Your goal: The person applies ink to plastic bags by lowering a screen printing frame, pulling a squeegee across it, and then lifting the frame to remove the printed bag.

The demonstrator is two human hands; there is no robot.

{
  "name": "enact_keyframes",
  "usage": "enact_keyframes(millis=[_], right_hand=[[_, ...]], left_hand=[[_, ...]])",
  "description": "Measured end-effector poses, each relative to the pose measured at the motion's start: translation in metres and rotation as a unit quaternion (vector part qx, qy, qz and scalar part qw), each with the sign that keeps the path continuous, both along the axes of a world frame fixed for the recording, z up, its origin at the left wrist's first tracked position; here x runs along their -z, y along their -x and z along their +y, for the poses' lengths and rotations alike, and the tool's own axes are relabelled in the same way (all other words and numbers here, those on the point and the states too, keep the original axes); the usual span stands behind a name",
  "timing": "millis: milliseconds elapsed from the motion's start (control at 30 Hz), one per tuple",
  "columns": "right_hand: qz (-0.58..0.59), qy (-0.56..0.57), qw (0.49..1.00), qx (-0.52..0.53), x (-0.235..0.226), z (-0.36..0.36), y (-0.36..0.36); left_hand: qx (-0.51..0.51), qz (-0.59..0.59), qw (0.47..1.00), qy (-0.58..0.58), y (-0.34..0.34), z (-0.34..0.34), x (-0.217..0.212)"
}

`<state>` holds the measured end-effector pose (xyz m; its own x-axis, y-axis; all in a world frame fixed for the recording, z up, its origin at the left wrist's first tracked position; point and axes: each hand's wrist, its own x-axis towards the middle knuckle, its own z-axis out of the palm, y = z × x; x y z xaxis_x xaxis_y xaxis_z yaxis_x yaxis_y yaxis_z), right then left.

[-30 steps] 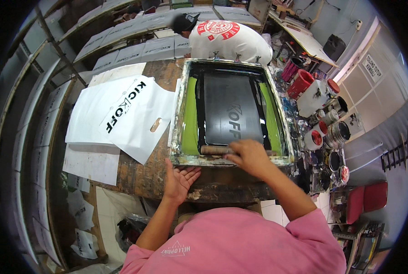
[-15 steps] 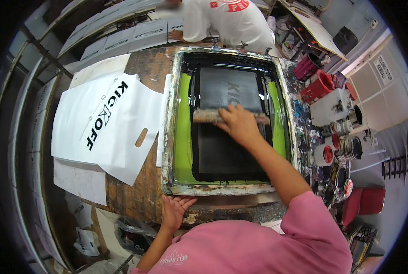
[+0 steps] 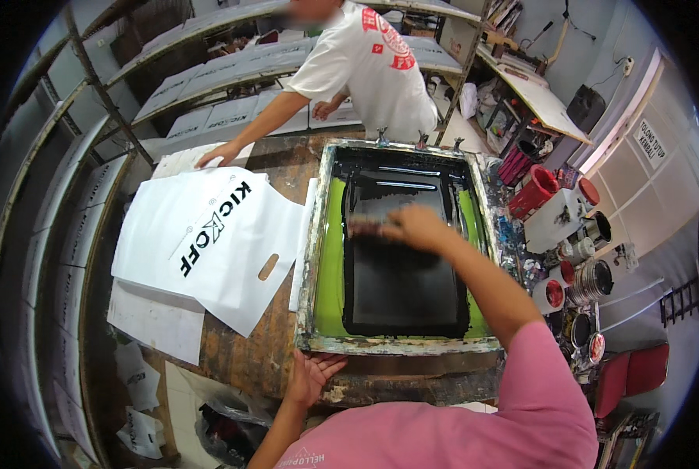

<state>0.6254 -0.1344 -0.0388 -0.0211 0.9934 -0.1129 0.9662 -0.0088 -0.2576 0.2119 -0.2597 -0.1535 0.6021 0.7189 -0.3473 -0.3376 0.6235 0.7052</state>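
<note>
My right hand (image 3: 418, 227) is closed on a squeegee (image 3: 363, 227), blurred by motion, over the black-inked mesh of a printing screen (image 3: 400, 301). The screen has a paint-crusted frame (image 3: 309, 281) and green strips along its sides. My left hand (image 3: 310, 377) lies palm up with fingers stretched at the frame's near left corner, its fingertips against or just under the edge. Left of the screen is a pile of white bags (image 3: 158, 227) with black lettering and a cut-out handle; another person's hand (image 3: 220, 153) reaches to its far edge.
The co-worker (image 3: 373, 70) in a white shirt stands beyond the wooden table (image 3: 248, 367). Racks of printed bags (image 3: 244, 59) run along the back and left. Ink cans and a red bucket (image 3: 533, 191) crowd the right side. Clamps (image 3: 421, 139) stand at the screen's far edge.
My view has tilted up. The squeegee has shifted away from me on the screen, and wet ink covers the mesh's far part. The co-worker has straightened and reached to the bags.
</note>
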Motion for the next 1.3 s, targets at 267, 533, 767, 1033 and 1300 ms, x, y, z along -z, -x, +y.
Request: enact_keyframes(millis=[267, 533, 767, 1033, 1300], right_hand=[[0.012, -0.082, 0.996, 0.041, -0.018, -0.204, 0.119], [-0.127, -0.390, 0.909, 0.081, -0.121, -0.185, 0.129], [-0.126, -0.437, 0.887, 0.079, -0.199, -0.137, 0.101], [-0.115, -0.435, 0.889, 0.085, -0.243, -0.104, 0.079], [-0.105, -0.463, 0.877, 0.078, -0.266, -0.079, 0.058]], left_hand=[[-0.010, -0.108, 0.993, -0.052, 0.002, -0.003, 0.003], [0.038, -0.262, 0.939, -0.219, -0.017, 0.037, -0.117], [0.063, 0.472, 0.674, -0.566, -0.051, 0.071, -0.095], [0.100, 0.641, 0.493, -0.580, -0.054, 0.047, -0.014], [-0.127, 0.391, 0.620, -0.669, -0.110, 0.080, -0.098]])
